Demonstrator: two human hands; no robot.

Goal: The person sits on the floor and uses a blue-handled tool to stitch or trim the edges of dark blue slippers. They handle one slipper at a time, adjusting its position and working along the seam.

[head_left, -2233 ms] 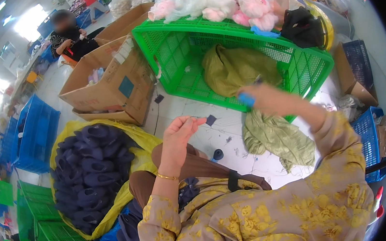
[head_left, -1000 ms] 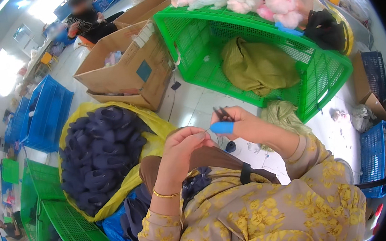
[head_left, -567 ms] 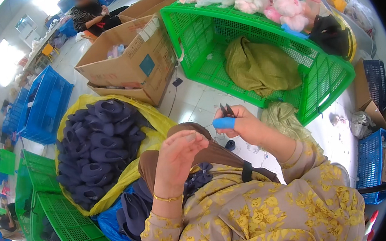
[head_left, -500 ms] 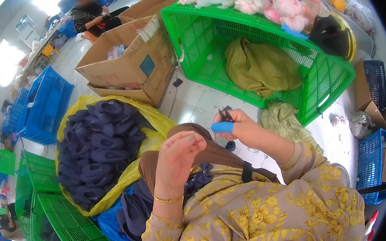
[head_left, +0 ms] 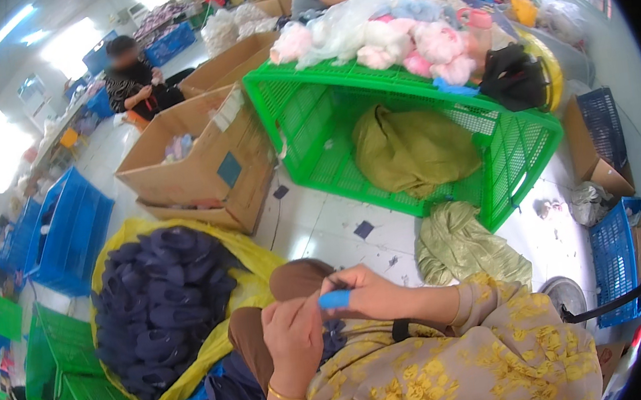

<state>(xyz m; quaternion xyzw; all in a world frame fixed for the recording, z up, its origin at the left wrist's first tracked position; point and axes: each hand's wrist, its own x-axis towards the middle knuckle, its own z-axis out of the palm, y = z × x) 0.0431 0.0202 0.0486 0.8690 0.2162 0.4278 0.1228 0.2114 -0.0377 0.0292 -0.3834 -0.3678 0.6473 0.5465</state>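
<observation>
A white floor (head_left: 321, 220) bears a far crate (head_left: 323, 155) and, left, shoes (head_left: 163, 293); my right hand (head_left: 365, 295), gripping a dark tool (head_left: 337, 283), touches my left hand (head_left: 290, 335), whose hold is hidden.

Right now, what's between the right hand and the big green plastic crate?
White tiled floor, with a small dark square piece and some dark bits on it, shows between the right hand and the green crate in the head view.

Daylight glares white through the left windows (head_left: 2, 151), the floor (head_left: 541, 248) shines, and edges curve into black.
</observation>
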